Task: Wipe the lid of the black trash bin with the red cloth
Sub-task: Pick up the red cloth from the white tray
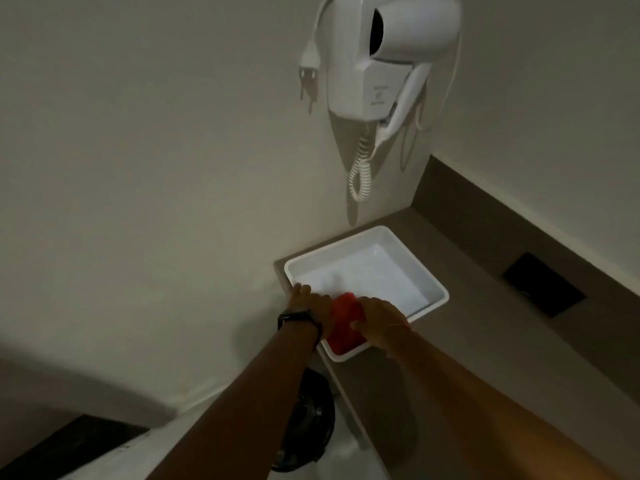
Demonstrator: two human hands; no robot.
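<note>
A red cloth [344,322] lies folded in the near corner of a white tray [437,290] on the counter. My right hand [379,318] rests on the cloth's right side, fingers curled over it. My left hand [308,299], with a black watch on the wrist, lies on the tray's left rim and touches the cloth's left edge. The black trash bin [308,424] stands on the floor below the counter's edge, mostly hidden by my left forearm; a dark bag lines it and the lid is hard to make out.
A white wall-mounted hair dryer [391,53] hangs above the tray with its coiled cord and a loose plug. The brown counter [485,341] runs right, with a dark rectangular panel [543,285] set into it. A wall stands close on the left.
</note>
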